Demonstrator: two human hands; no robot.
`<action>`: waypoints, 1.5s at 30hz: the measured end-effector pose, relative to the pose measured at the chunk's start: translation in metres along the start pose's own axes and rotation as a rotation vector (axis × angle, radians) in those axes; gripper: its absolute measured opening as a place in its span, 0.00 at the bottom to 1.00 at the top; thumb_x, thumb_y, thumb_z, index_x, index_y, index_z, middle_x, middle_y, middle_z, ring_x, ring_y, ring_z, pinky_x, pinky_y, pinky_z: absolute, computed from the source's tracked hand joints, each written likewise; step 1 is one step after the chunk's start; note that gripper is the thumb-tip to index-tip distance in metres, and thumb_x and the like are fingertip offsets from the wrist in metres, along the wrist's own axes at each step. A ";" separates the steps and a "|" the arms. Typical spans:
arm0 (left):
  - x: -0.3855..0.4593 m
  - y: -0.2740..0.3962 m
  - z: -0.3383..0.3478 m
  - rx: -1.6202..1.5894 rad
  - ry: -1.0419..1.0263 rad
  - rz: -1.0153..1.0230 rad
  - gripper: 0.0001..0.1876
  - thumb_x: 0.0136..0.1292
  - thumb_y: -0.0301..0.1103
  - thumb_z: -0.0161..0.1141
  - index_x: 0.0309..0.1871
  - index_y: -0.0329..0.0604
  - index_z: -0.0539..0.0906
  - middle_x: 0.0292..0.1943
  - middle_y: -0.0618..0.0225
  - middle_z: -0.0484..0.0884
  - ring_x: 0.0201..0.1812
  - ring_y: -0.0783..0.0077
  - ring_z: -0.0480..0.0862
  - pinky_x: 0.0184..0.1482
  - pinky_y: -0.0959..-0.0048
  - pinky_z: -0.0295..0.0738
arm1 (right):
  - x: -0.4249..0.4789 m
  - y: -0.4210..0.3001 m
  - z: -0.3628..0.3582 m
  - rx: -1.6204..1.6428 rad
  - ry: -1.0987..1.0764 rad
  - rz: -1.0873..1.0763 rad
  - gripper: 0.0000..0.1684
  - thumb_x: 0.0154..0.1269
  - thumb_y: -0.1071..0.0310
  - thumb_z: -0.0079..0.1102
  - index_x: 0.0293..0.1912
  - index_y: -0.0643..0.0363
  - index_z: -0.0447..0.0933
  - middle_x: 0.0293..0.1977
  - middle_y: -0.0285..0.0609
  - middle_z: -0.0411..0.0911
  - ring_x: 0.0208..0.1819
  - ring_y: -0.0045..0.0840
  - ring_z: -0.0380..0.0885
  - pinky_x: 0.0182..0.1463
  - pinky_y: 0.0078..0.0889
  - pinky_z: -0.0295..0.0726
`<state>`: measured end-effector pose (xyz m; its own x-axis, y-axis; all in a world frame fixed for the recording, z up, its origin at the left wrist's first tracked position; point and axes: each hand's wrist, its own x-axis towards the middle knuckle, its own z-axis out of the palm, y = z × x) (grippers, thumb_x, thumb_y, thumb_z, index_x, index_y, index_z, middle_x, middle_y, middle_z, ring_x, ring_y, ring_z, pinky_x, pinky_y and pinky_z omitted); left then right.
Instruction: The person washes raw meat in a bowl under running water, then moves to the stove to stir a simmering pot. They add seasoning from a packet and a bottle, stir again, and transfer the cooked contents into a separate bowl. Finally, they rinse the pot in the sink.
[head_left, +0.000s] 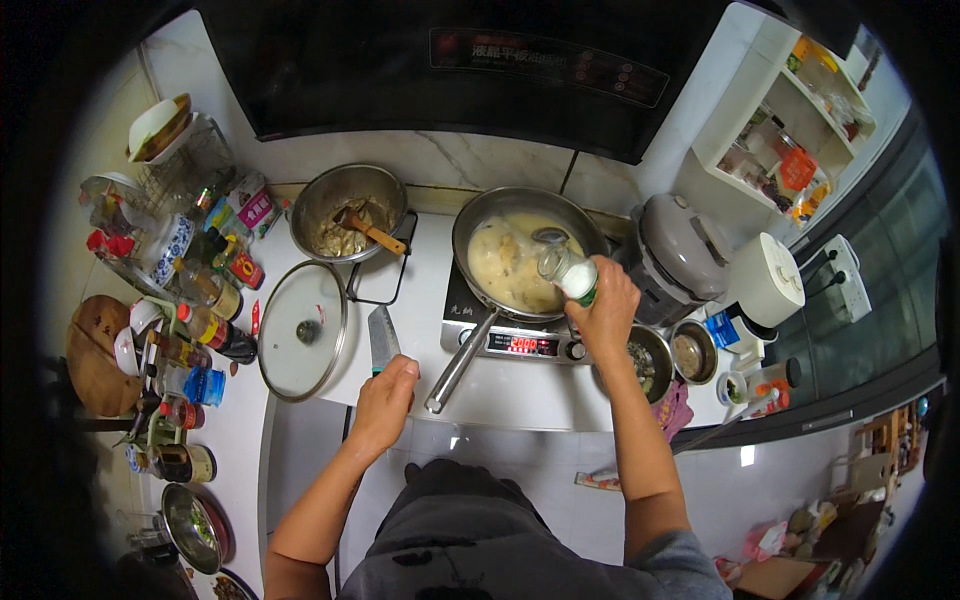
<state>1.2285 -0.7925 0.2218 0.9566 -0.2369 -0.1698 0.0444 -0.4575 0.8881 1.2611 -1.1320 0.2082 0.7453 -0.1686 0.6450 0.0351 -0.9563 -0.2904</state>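
My right hand grips a glass jar of white granules, tilted with its mouth over the right side of a steel frying pan. Pale, milky soup with pieces in it fills the pan, and the bowl of a ladle rests there. Under the pan is an induction cooker with a lit red display. My left hand is closed around a knife; its blade points up and away from me, above the white counter. A glass lid lies left of the knife.
A steel pot with a wooden spatula stands back left by a black wire rack. Sauce bottles crowd the left side. To the right are a grey pressure cooker and steel bowls. A dark range hood overhangs the back.
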 end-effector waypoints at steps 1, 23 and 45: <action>-0.001 -0.002 -0.001 0.000 0.007 -0.003 0.21 0.73 0.50 0.44 0.37 0.40 0.75 0.16 0.62 0.73 0.21 0.65 0.75 0.29 0.65 0.68 | 0.003 0.004 0.003 -0.060 -0.066 0.051 0.40 0.39 0.69 0.72 0.57 0.57 0.70 0.50 0.44 0.74 0.54 0.39 0.72 0.58 0.43 0.64; -0.001 -0.009 0.001 -0.035 0.027 -0.047 0.21 0.72 0.49 0.44 0.37 0.40 0.77 0.16 0.62 0.74 0.21 0.63 0.77 0.29 0.64 0.68 | 0.029 0.043 0.037 -0.276 -0.170 0.067 0.42 0.39 0.67 0.75 0.57 0.54 0.70 0.49 0.41 0.74 0.50 0.38 0.73 0.54 0.43 0.65; -0.013 0.002 0.010 -0.015 0.036 -0.025 0.23 0.74 0.51 0.38 0.37 0.40 0.75 0.17 0.65 0.71 0.22 0.71 0.70 0.29 0.68 0.64 | 0.023 0.049 0.038 -0.216 -0.172 0.101 0.41 0.39 0.67 0.74 0.57 0.53 0.69 0.50 0.41 0.75 0.52 0.39 0.74 0.56 0.46 0.65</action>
<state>1.2129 -0.7992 0.2217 0.9649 -0.1940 -0.1770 0.0729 -0.4496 0.8903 1.3047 -1.1732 0.1819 0.8402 -0.2404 0.4860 -0.1741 -0.9685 -0.1781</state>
